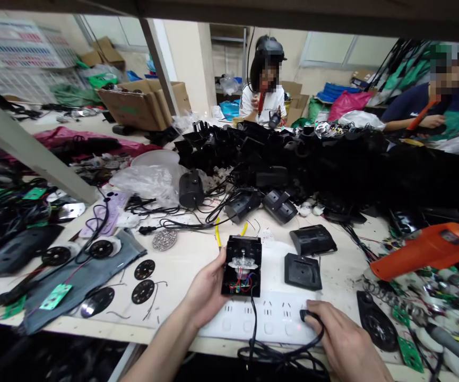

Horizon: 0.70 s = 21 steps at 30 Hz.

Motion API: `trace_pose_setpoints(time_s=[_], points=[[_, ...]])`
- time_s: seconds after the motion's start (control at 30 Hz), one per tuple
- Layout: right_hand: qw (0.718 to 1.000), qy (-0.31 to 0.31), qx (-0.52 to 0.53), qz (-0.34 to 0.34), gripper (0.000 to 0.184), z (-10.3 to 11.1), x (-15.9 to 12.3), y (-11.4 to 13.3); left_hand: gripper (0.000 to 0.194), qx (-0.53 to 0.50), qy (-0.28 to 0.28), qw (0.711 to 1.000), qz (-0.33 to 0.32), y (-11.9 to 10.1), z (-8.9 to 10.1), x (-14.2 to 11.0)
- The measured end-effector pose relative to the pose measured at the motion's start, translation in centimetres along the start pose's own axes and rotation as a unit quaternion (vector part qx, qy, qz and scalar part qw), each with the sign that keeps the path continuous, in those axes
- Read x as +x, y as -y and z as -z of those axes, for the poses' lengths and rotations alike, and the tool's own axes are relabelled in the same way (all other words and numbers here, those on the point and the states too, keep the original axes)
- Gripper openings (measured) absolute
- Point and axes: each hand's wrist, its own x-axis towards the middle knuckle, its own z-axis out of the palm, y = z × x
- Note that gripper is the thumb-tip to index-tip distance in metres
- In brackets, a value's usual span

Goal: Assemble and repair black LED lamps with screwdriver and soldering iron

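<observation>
My left hand (207, 294) grips an open black plastic housing (225, 276), its open side facing me. Inside it are a clear lens part (243, 262), a small circuit board and red and blue wires. A black cord (254, 323) runs down from the housing. My right hand (338, 331) pinches a black plug (304, 314) at the rightmost socket of a white power strip (235, 321); how deep it sits I cannot tell. A reddish light glows on the strip beside it. Yellow-handled pliers (218, 233) lie partly hidden behind the housing.
A black rectangular cover (303, 271) and a black housing (312, 240) lie right of centre. An orange power tool (424, 249) rests beyond my right hand. Black discs (143, 292) lie left. Behind rises a heap of black parts (332, 164); two people sit across the table.
</observation>
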Motion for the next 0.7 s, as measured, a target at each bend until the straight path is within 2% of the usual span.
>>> trace_pose_setpoints(time_s=[0.3,0.5,0.6,0.7], points=[[0.998,0.063,-0.015,-0.010,0.027,0.4,0.1,-0.1,0.047,0.019,0.031,0.999,-0.018,0.4,0.9,0.1],[0.998,0.059,0.021,0.002,0.026,0.4,0.0,-0.8,0.051,0.020,0.056,0.997,-0.044,0.5,1.4,0.3],[0.996,0.082,0.040,0.003,0.021,0.8,0.2,-0.8,0.054,0.029,0.050,0.998,-0.033,0.5,1.5,0.4],[0.992,0.091,0.063,-0.062,0.022,1.1,0.2,-0.4,0.054,0.032,0.039,0.998,-0.024,0.5,1.5,0.4]])
